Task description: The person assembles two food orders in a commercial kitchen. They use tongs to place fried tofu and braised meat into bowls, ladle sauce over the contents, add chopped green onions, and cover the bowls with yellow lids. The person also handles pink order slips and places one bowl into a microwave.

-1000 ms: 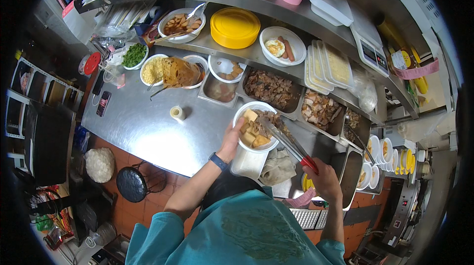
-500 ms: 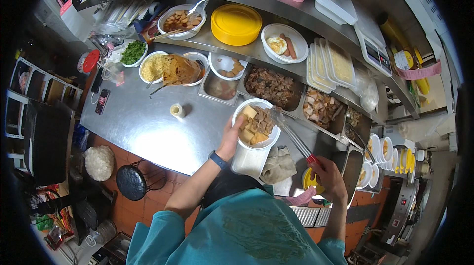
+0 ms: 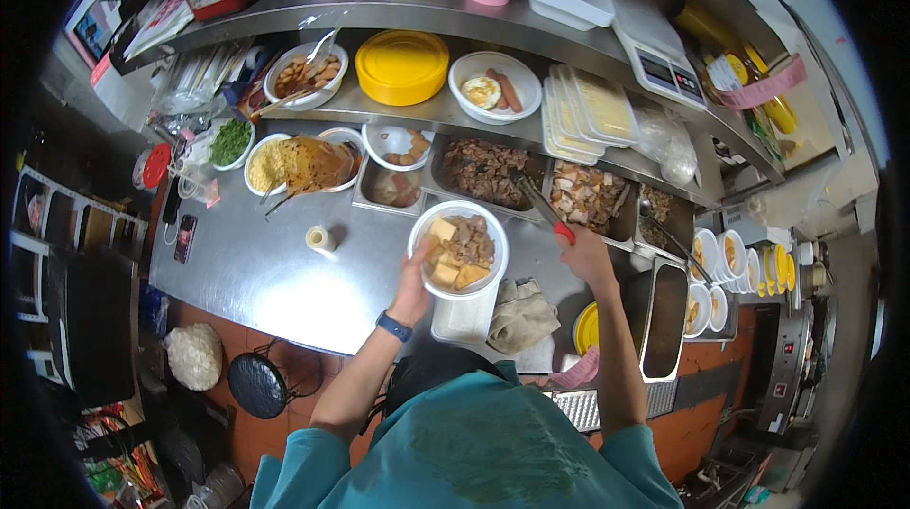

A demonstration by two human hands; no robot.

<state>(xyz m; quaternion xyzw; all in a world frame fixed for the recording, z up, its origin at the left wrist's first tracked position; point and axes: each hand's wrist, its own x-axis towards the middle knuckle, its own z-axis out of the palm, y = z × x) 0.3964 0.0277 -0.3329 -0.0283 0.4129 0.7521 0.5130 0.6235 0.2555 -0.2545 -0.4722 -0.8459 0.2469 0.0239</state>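
Observation:
My left hand (image 3: 411,289) holds a white bowl (image 3: 500,236) by its left side above the counter. Yellowish tofu-like chunks (image 3: 446,271) fill its left part, and sliced brown meat (image 3: 473,240) lies on the right. In my right hand (image 3: 589,258) is a pair of metal tongs (image 3: 542,201) with red grips. Their tips reach into the dark chopped meat (image 3: 479,168) in a steel pan just beyond the bowl. Whether the tips pinch any meat cannot be made out.
Right of that pan are a pan of lighter chopped meat (image 3: 581,192) and one with a ladle (image 3: 664,227). A folded cloth (image 3: 523,317) and a yellow lid (image 3: 587,329) lie nearer me. On the shelf stand a yellow tub (image 3: 403,66) and a bowl with egg and sausage (image 3: 496,89).
My right hand has carried the tongs away from the bowl, forward into the dark meat pan. The bowl stays in my left hand, now more fully seen. The whole view has shifted.

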